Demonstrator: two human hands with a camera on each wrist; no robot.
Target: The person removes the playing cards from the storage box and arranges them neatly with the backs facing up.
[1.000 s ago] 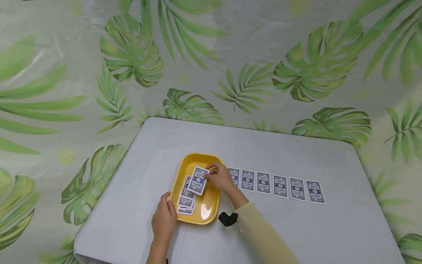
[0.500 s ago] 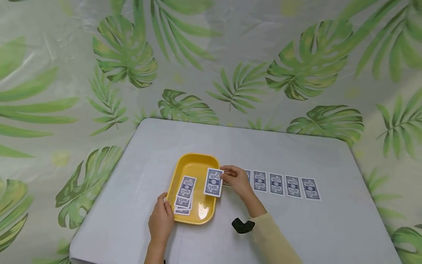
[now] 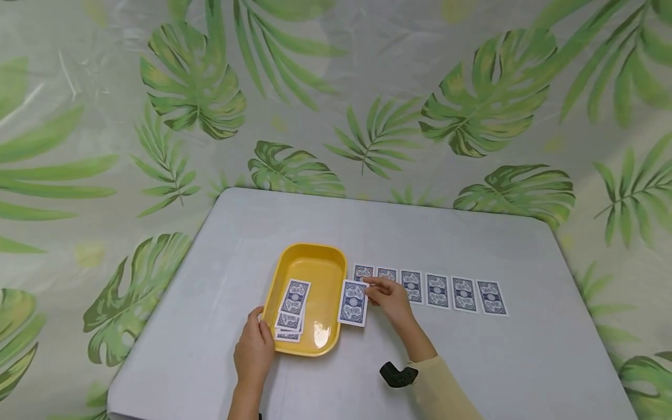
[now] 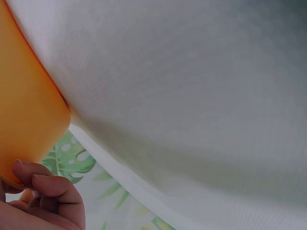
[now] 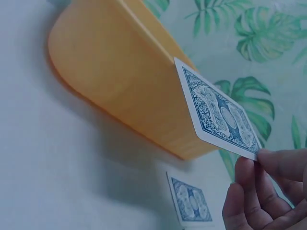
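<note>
My right hand (image 3: 388, 296) pinches a playing card (image 3: 353, 303) by its edge, thumb on the patterned blue back. In the head view that card overlaps the right rim of a yellow tray (image 3: 329, 344); the right wrist view shows it raised above the table beside the tray's outer wall (image 5: 115, 72). My left hand (image 3: 254, 349) grips the tray's near-left rim, its fingers (image 4: 57, 187) curled at the edge. Inside the tray, several overlapping cards (image 3: 295, 298) lie face down along the left side.
A row of several face-down cards (image 3: 437, 290) runs across the white table (image 3: 472, 361) to the right of the tray. A dark wrist-worn device (image 3: 398, 375) sits by the right sleeve (image 3: 443, 391). Behind the table hangs a leaf-patterned sheet (image 3: 378, 76).
The right hand has carried its card rightward from over the tray's cards to the right rim. The left hand keeps its hold on the tray. The view has shifted slightly.
</note>
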